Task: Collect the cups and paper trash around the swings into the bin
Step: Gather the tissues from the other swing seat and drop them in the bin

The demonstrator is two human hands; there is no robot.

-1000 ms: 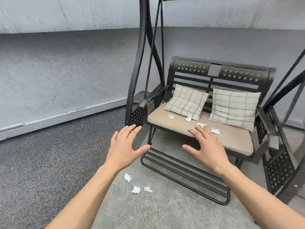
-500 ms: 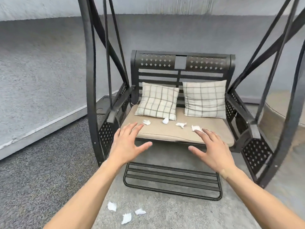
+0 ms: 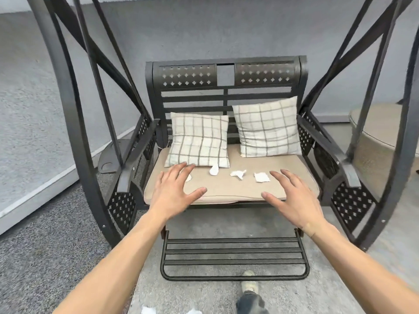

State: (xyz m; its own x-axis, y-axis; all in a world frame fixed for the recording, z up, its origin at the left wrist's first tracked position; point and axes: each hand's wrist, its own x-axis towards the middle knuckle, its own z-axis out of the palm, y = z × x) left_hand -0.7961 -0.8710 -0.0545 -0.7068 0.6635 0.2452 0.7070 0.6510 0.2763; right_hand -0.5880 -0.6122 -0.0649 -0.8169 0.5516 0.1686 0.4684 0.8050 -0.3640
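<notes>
White paper scraps (image 3: pixel 148 310) lie on the floor beneath my forearms. Both my left hand (image 3: pixel 174 191) and right hand (image 3: pixel 292 196) are spread flat, holding nothing, above the seat cushion (image 3: pixel 226 189). Between my fingertips lie three crumpled paper pieces (image 3: pixel 238 174); a fourth peeks from under my left fingers. Beyond rest two plaid pillows (image 3: pixel 199 141).

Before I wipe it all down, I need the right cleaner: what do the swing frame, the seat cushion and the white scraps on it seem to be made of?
Swing frame: looks like dark painted metal, matte; thin slats and punched diamond holes suggest sheet metal.
Seat cushion: beige woven fabric over padding, judging by its soft rounded edge.
White scraps: probably torn paper or tissue, crumpled and ragged.
</notes>
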